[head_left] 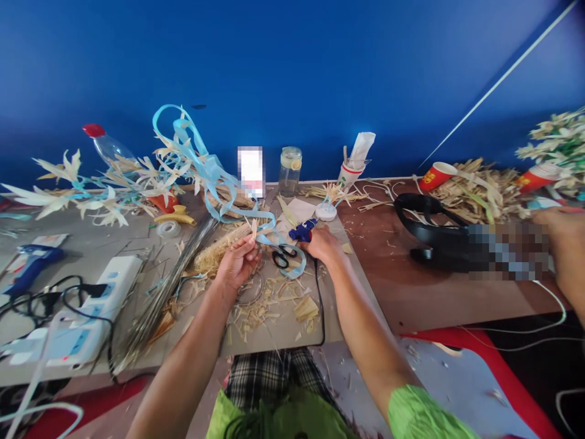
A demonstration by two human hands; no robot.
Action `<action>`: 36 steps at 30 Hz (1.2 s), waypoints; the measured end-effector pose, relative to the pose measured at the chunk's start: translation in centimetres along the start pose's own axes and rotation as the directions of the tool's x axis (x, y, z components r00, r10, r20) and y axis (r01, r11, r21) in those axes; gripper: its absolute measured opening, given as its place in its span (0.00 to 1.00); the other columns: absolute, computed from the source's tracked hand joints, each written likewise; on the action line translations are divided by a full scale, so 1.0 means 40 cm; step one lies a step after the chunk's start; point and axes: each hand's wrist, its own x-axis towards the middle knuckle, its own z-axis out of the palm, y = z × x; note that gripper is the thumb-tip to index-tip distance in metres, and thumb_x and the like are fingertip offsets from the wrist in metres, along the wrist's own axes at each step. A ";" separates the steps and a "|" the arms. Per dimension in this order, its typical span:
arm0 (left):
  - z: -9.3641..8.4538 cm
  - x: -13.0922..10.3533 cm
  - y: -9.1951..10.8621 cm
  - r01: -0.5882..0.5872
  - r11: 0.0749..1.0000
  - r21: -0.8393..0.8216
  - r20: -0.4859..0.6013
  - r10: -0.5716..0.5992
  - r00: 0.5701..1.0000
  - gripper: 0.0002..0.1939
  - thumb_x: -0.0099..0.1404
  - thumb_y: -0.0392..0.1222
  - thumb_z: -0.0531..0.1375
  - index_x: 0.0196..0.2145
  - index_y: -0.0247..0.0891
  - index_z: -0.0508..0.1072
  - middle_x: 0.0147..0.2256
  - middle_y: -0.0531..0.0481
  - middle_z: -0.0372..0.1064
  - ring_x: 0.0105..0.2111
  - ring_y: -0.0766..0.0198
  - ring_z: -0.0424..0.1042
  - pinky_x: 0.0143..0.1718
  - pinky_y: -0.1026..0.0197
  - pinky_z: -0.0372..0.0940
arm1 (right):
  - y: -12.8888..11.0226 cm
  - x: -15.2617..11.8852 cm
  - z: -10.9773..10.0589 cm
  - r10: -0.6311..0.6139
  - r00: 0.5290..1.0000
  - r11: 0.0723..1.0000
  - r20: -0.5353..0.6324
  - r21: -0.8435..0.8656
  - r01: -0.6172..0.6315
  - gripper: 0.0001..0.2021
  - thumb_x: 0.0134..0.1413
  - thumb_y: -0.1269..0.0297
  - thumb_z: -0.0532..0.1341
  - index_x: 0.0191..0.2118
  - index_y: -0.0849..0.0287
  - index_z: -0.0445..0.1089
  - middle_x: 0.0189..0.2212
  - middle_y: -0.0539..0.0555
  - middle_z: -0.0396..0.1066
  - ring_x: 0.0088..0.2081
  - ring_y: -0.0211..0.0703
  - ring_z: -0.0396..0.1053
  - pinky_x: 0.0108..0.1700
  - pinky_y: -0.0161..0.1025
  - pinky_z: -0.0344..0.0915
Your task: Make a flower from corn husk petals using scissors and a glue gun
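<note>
My left hand [241, 261] pinches a small pale piece of corn husk [255, 228] upright between thumb and fingers. A blue hot glue gun [301, 231] is in my right hand [323, 244], its nozzle pointing left toward the husk; a black cord [321, 302] hangs down from it. Black-handled scissors [283, 256] lie between my hands, with light blue ribbon [262, 214] looping around and above them. Close to my left hand lies a bundle of straw-coloured fibre [219, 250]. Husk scraps [307, 308] litter the board below.
Thin wires [169, 289] lie left, near a white power strip [94, 323] and a second blue glue gun [34, 263]. Husk flowers [109, 204], a clear jar [290, 171] and a paper cup [350, 175] stand behind. Another person's hand [567, 244] is at right beside a black object [439, 241].
</note>
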 end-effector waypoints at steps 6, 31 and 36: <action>0.010 -0.009 0.005 -0.014 1.000 -0.003 -0.054 0.013 0.998 0.05 0.52 0.31 0.64 0.25 0.31 0.70 0.20 0.55 0.61 0.16 0.78 0.53 0.21 0.70 0.56 | 0.018 0.021 0.004 -0.024 0.986 0.975 -0.164 0.215 0.059 0.17 0.48 0.55 0.58 0.38 0.63 0.71 0.41 0.64 0.68 0.42 0.52 0.69 0.43 0.43 0.62; -0.014 0.002 0.017 -0.103 0.989 -0.109 -0.050 0.098 0.994 0.06 0.55 0.28 0.61 0.25 0.34 0.66 0.21 0.56 0.61 0.17 0.77 0.55 0.23 0.69 0.58 | -0.097 -0.113 0.012 -0.639 0.768 0.252 -0.045 0.931 0.265 0.14 0.50 0.54 0.60 0.34 0.61 0.68 0.22 0.49 0.63 0.23 0.33 0.58 0.26 0.33 0.56; -0.009 -0.001 0.021 -0.092 0.988 -0.122 -0.037 0.088 0.995 0.06 0.56 0.29 0.61 0.25 0.33 0.66 0.22 0.56 0.61 0.17 0.77 0.54 0.23 0.69 0.58 | -0.091 -0.107 0.011 -0.619 0.779 0.346 -0.097 0.858 0.381 0.15 0.53 0.52 0.57 0.32 0.61 0.68 0.26 0.50 0.65 0.26 0.35 0.59 0.29 0.34 0.57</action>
